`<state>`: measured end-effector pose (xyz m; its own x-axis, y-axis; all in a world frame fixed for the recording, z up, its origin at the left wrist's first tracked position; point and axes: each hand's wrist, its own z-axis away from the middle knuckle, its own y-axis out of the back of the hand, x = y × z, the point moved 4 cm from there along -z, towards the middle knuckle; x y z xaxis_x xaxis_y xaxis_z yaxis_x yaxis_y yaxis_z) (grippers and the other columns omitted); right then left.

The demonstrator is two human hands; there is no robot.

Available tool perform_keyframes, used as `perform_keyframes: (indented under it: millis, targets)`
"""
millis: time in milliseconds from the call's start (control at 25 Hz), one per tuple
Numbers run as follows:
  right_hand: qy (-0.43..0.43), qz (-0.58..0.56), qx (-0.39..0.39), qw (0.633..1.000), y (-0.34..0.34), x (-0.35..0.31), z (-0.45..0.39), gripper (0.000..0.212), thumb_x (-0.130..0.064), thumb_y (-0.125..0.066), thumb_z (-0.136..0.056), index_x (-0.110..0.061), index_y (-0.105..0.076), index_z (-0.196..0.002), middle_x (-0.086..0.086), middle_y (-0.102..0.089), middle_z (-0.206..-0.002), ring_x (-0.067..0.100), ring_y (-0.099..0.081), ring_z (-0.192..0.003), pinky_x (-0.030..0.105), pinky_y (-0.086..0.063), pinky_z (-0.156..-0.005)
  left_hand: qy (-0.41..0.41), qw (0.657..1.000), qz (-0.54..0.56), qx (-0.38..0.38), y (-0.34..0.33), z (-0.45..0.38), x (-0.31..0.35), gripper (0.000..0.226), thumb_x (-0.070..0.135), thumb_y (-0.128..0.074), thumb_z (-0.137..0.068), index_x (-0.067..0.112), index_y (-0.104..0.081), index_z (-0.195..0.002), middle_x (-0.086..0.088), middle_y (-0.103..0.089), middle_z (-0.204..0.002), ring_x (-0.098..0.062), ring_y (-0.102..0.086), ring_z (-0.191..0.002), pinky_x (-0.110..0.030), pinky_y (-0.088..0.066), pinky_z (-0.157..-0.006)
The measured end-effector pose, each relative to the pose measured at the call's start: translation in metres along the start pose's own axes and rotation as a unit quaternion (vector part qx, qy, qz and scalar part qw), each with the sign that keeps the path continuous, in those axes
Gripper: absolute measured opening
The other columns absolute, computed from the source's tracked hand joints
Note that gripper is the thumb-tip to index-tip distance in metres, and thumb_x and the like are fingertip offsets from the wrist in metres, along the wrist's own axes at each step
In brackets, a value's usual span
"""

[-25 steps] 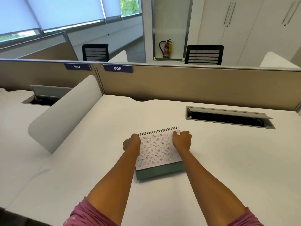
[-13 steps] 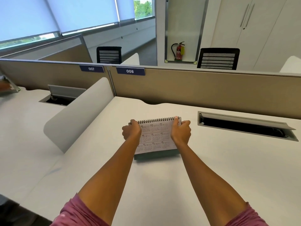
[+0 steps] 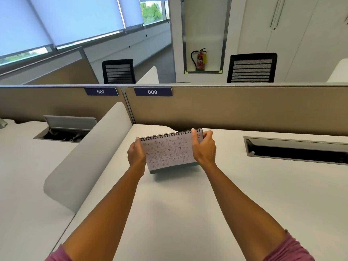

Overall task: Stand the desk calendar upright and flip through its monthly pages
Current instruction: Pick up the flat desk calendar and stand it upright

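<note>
One desk calendar (image 3: 170,150) is in view, held by two hands over the white bench (image 3: 188,213). The left hand (image 3: 136,154) grips the calendar's left edge, and the right hand (image 3: 204,147) grips its right edge near the top corner, thumb on the front page and fingers curled behind. Both hands are closed on the calendar.

The calendar's long axis runs side to side, left end a little lower than the right. Its black spiral binding lies along the top edge, and the printed page, a grid of twelve small month blocks, faces the person and tilts back. The green base edge shows along the bottom; whether it touches the bench or hangs just above it cannot be told, though a shadow lies directly under it.

Right of the calendar, one open cable tray (image 3: 295,149) is set into the bench. Left of it stands one rounded white divider (image 3: 88,159). Behind it runs the tan partition (image 3: 244,108) bearing two number plates, 007 and 008. Beyond the partition are two black chairs and one red fire extinguisher (image 3: 200,60).
</note>
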<state>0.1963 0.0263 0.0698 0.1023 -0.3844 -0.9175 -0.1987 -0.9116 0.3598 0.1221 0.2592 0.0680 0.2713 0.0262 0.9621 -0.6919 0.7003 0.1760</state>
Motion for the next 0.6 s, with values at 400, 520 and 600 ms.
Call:
perform_keyframes:
  millis: [400, 520, 600]
  targets:
    - [0.015, 0.038, -0.025, 0.999, -0.104, -0.006, -0.045, 0.058, -0.071, -0.055, -0.079, -0.017, -0.041, -0.095, -0.003, -0.061, -0.088, 0.012, -0.065, -0.072, 0.02, -0.052, -0.058, -0.009, 0.999, 0.001, -0.034, 0.024, -0.114, -0.006, 0.028, 0.047, -0.04, -0.099, 0.026, -0.053, -0.086, 0.001, -0.065, -0.09, -0.015, -0.059, -0.084, -0.033, -0.046, -0.076]
    - [0.027, 0.031, -0.041, 0.998, -0.13, -0.01, -0.054, 0.06, -0.072, -0.059, -0.075, -0.019, -0.04, -0.094, -0.009, -0.058, -0.084, 0.007, -0.062, -0.069, 0.015, -0.047, -0.052, -0.011, 1.0, 0.0, -0.023, 0.032, -0.142, -0.008, 0.031, 0.049, -0.039, -0.099, 0.022, -0.055, -0.096, 0.002, -0.065, -0.09, -0.014, -0.06, -0.084, -0.028, -0.048, -0.072]
    - [0.028, 0.016, -0.054, 0.998, -0.143, -0.011, -0.061, 0.06, -0.071, -0.061, -0.074, -0.019, -0.04, -0.095, -0.008, -0.058, -0.087, 0.008, -0.063, -0.071, 0.016, -0.049, -0.053, -0.014, 1.0, -0.003, -0.016, 0.035, -0.155, -0.008, 0.033, 0.05, -0.039, -0.098, 0.021, -0.054, -0.1, 0.0, -0.066, -0.097, -0.017, -0.061, -0.088, -0.031, -0.049, -0.077]
